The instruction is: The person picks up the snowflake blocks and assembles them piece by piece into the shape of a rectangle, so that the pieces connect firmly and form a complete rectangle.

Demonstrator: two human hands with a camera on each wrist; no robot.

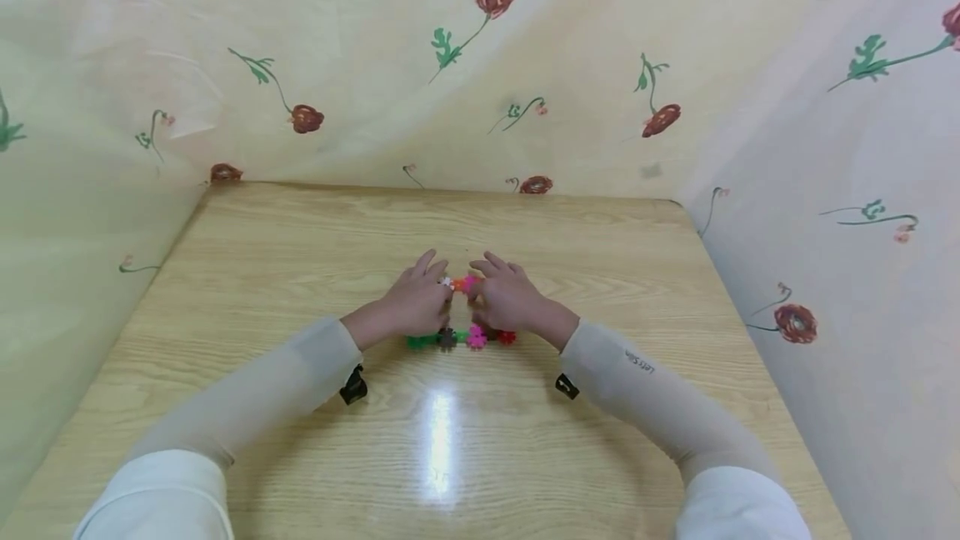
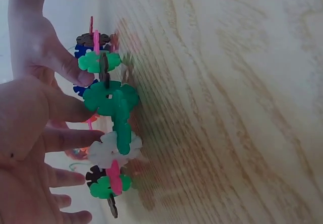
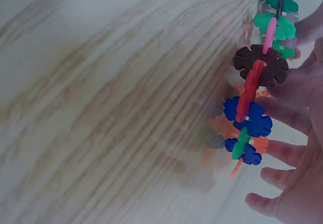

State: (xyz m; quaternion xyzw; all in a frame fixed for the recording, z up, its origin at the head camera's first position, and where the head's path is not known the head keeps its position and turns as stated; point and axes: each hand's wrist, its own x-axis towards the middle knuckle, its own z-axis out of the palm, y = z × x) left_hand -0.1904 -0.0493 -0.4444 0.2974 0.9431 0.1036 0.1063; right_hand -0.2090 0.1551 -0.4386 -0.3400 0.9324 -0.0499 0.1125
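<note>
Interlocking plastic flower discs (image 1: pixel 477 337), slotted edge to edge, form a loop standing low on the table. My left hand (image 1: pixel 417 300) is at its left side, thumb and index finger pinching the loop behind a green disc (image 2: pixel 110 97) and a white disc (image 2: pixel 115 151); the other fingers spread outward. My right hand (image 1: pixel 513 298) holds the right side, near a brown disc (image 3: pixel 261 65) and a blue disc (image 3: pixel 247 117), its outer fingers apart from the pieces. Orange and pink discs (image 1: pixel 469 284) show between the hands at the far side. Some fingertips are hidden behind discs.
The wood-grain table (image 1: pixel 315 473) extends around the loop, with a glossy light reflection in front. A flower-printed sheet (image 1: pixel 360 65) hangs behind and along both sides. Dark wrist straps (image 1: pixel 353 387) sit below the sleeves.
</note>
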